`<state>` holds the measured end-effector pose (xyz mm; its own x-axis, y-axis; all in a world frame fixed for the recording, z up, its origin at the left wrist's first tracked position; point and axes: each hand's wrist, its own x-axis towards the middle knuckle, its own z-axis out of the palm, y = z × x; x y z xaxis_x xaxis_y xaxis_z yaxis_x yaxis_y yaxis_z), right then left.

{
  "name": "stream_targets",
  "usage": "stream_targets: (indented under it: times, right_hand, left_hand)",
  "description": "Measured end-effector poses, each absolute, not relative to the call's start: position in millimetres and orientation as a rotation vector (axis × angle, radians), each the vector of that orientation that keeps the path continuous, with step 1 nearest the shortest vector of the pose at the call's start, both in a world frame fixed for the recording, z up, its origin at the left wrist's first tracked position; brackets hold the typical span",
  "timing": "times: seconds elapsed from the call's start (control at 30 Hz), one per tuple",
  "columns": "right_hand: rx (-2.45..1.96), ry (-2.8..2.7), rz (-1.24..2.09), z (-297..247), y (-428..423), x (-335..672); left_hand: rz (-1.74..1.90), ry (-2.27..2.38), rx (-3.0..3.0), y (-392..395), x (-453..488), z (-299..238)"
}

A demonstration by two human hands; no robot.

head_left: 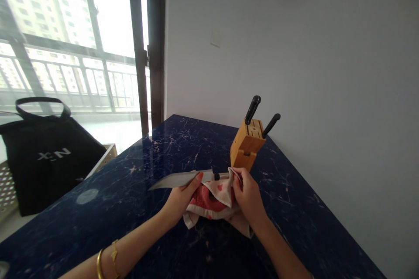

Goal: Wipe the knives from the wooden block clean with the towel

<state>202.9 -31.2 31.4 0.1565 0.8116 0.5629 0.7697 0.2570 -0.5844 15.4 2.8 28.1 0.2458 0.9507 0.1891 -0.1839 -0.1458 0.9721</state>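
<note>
A long kitchen knife [178, 179] lies level above the dark blue marble table [131, 192], its blade pointing left. My left hand [180, 198] pinches the blade near the handle, thumb on top. My right hand [249, 196] is closed on a red and white cloth [212, 200] that wraps the knife's handle end and hangs down to the table between both hands. Just behind stands a wooden knife block [246, 144] with two black-handled knives [252, 109] in it.
A black tote bag [46, 157] stands off the table's left side, on a perforated white crate [6, 187]. A grey wall [310, 74] runs along the table's far and right sides. A large window with a dark frame [153, 48] fills the upper left.
</note>
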Motion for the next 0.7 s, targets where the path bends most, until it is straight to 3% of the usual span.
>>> stream_targets:
  times: [0.7]
  right_hand:
    - [-1.387,-1.256,0.503,20.8,-15.9,213.5]
  left_hand:
    - [1.308,0.724,1.159,25.8,10.9,19.1]
